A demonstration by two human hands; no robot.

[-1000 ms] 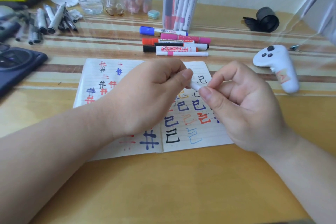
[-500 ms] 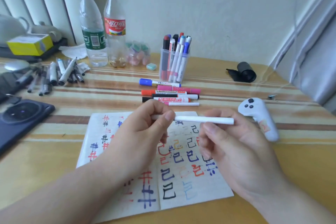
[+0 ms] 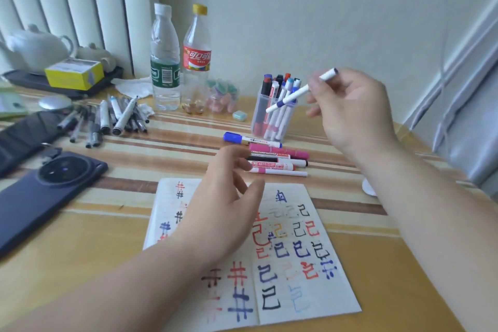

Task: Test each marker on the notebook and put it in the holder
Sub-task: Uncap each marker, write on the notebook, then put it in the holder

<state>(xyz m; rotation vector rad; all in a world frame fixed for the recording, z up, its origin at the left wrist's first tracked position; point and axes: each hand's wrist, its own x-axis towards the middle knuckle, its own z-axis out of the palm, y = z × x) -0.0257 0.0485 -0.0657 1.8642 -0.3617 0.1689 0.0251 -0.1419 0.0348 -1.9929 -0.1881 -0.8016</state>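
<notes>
Marker [image 3: 299, 91] pinched in right hand [image 3: 350, 110] by holder [image 3: 259, 118] — left hand [image 3: 226, 202] relaxed, empty.

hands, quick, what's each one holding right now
Left hand: open, holding nothing.
Right hand: pinching a white marker above the holder.

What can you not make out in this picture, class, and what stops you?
Head view:
- Notebook marks under the left hand: covered.
- White object: mostly behind the right forearm.
- Print on the loose markers: too small, blurred.
- Marker in the right hand: blurred, any print unreadable.
- Phone: cut off by the left edge.
</notes>
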